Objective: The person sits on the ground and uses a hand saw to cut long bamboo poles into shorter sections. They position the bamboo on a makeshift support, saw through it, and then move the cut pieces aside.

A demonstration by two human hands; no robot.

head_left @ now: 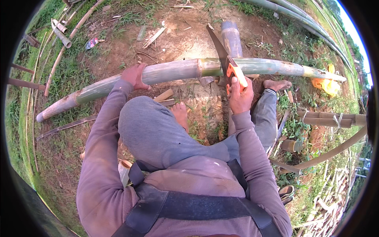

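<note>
A thick green bamboo pole [171, 71] lies crosswise in front of me, over another bamboo piece [231, 37] that points away from me. My left hand [135, 76] is wrapped over the pole, left of its middle. In my right hand [241, 94] is the orange handle of a handsaw [236, 73]. The saw's dark blade [217, 42] slants away to the upper left and crosses the pole just right of a node. How deep the blade sits in the bamboo I cannot tell.
Several long bamboo poles [300, 19] lie at the far right, and short cut pieces [61, 33] at the far left. An orange-yellow bag [325, 86] is by the pole's right end. My bare foot [180, 115] is near the pole. Tied bamboo [329, 119] stands at right.
</note>
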